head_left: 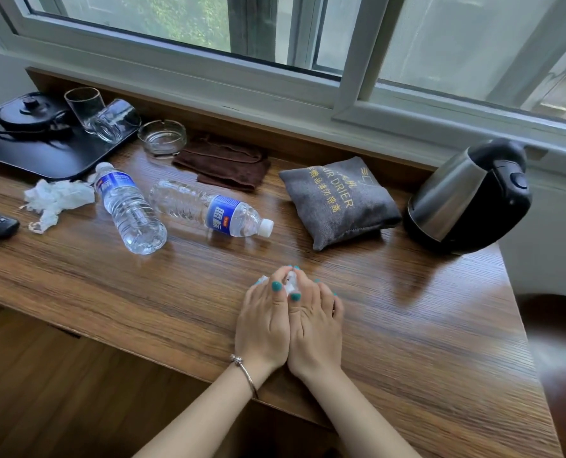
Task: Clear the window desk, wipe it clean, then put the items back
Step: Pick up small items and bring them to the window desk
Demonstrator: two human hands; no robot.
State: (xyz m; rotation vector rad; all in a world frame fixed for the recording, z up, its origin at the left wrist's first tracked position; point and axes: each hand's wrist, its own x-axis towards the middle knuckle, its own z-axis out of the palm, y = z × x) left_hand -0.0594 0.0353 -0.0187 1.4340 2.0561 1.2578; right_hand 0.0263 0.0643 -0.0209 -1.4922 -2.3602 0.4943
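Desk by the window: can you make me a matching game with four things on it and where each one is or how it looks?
Things:
1. kettle
2. brown cloth
3. crumpled tissue
4. hair drier bag

Clues:
A. white, lying beside the black tray
B. grey with yellow writing
C. folded, just behind the two water bottles
D. shiny steel and black, at the right end of the desk

Pairs: 1-D, 2-C, 3-A, 4-B
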